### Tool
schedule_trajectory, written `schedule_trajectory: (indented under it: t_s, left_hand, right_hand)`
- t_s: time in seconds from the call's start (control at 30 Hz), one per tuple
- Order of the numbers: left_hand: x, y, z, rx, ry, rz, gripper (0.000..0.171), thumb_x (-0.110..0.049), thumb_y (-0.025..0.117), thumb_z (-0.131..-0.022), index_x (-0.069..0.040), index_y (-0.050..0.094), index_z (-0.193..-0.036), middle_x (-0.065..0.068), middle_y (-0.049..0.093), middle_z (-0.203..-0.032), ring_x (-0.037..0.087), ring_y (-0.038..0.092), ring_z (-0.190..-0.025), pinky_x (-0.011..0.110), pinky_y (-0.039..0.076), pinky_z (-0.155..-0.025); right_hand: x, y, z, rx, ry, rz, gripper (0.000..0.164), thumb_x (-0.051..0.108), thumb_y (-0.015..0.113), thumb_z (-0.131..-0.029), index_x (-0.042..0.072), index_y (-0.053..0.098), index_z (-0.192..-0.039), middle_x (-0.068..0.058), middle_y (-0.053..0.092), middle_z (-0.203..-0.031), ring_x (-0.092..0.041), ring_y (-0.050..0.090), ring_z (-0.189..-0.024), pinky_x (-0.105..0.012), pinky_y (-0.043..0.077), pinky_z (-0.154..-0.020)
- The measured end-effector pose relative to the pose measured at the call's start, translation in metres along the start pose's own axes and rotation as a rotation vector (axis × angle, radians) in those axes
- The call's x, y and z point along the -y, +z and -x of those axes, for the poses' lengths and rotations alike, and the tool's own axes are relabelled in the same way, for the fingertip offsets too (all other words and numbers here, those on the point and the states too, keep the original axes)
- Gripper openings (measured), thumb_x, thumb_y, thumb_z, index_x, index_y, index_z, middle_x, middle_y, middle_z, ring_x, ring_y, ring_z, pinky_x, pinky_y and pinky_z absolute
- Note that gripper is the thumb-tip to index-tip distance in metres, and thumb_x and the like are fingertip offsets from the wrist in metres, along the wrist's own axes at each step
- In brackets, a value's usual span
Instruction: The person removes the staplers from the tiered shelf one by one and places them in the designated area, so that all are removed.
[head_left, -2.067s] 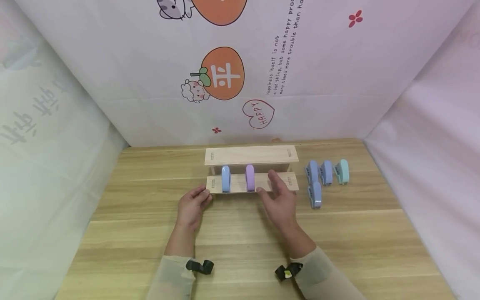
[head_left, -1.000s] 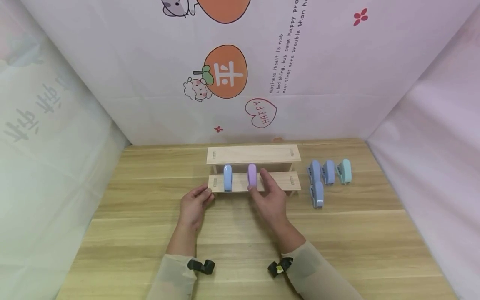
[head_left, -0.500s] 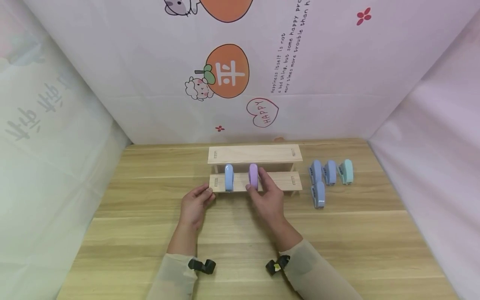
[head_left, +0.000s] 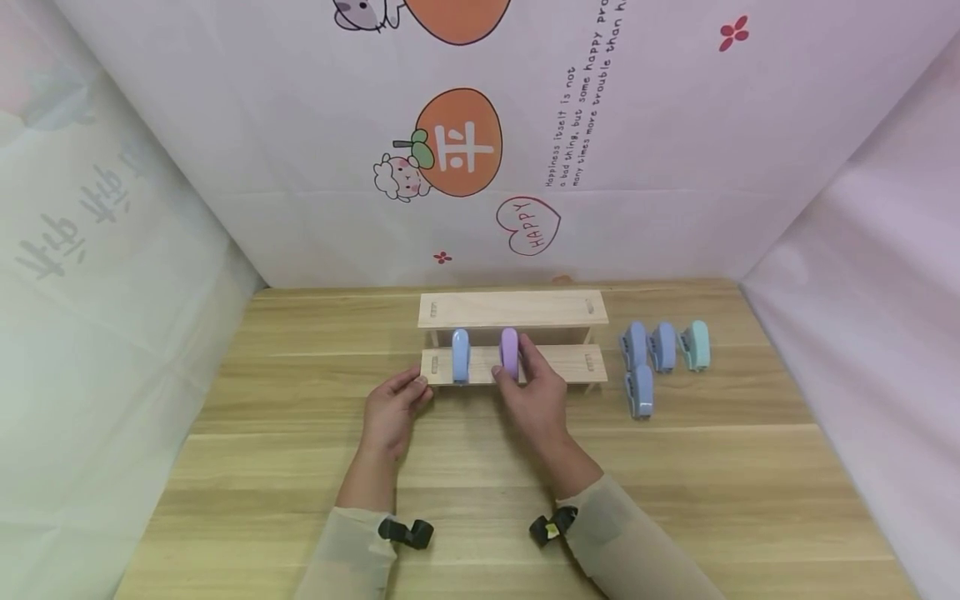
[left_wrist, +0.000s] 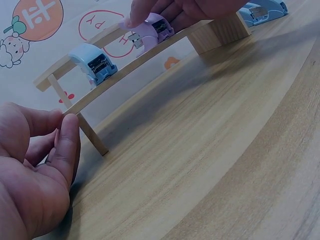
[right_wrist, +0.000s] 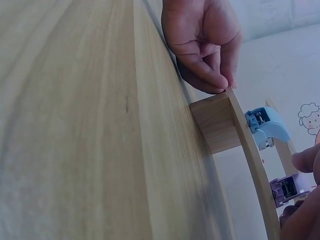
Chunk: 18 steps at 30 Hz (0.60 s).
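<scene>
A two-step wooden rack stands on the table, with a blue stapler and a purple stapler on its lower board. My left hand pinches the front left corner of that board between thumb and fingers, as the left wrist view also shows. My right hand holds the purple stapler, thumb on its left side and fingers on its right. In the right wrist view the purple stapler sits upright on the board between thumb and fingers, which are partly cut off by the frame.
Right of the rack, several more staplers lie on the table: blue ones in a close group and a mint green one. The rack's upper board is bare. A printed white sheet rises behind the table.
My right hand has moved left along the lower board and closed its thumb and fingers on the purple stapler. My left hand keeps its pinch on the corner.
</scene>
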<state>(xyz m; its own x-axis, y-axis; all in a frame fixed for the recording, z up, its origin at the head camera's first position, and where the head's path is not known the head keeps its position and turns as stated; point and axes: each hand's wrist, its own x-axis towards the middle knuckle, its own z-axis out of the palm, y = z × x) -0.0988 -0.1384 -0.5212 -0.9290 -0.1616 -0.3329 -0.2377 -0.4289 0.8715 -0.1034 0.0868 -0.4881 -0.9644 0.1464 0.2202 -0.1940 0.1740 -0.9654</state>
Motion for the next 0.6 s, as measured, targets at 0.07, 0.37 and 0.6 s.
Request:
schedule_trajectory:
  t_s: [0.07, 0.37, 0.6]
  left_hand:
    - [-0.0005, 0.0003, 0.0007, -0.002, 0.000, 0.004, 0.037, 0.005, 0.069, -0.096, 0.009, 0.061, -0.132, 0.020, 0.061, -0.130, 0.025, 0.071, -0.104, 0.031, 0.060, -0.099]
    - [-0.0022, 0.0019, 0.0030, 0.000, 0.000, -0.002, 0.037, 0.005, 0.068, -0.097, 0.010, 0.061, -0.133, 0.020, 0.059, -0.132, 0.025, 0.071, -0.104, 0.031, 0.060, -0.099]
    - [-0.0027, 0.0023, 0.0027, -0.012, -0.009, -0.005, 0.037, 0.005, 0.067, -0.097, 0.009, 0.060, -0.133, 0.020, 0.059, -0.132, 0.025, 0.070, -0.104, 0.030, 0.060, -0.100]
  right_hand:
    - [0.0012, 0.0007, -0.0005, 0.001, 0.009, 0.011, 0.066, 0.004, 0.079, -0.091, -0.001, 0.049, -0.150, -0.015, 0.051, -0.151, -0.024, 0.049, -0.141, -0.029, 0.045, -0.114]
    - [0.0023, 0.0042, -0.0028, -0.025, 0.006, 0.090, 0.065, 0.004, 0.079, -0.090, -0.004, 0.051, -0.147, -0.019, 0.053, -0.148, -0.027, 0.051, -0.138, -0.026, 0.047, -0.111]
    - [0.0022, 0.0068, -0.0039, -0.036, -0.001, 0.118, 0.066, 0.003, 0.079, -0.088, -0.005, 0.051, -0.147, -0.021, 0.053, -0.147, -0.028, 0.053, -0.137, -0.023, 0.048, -0.109]
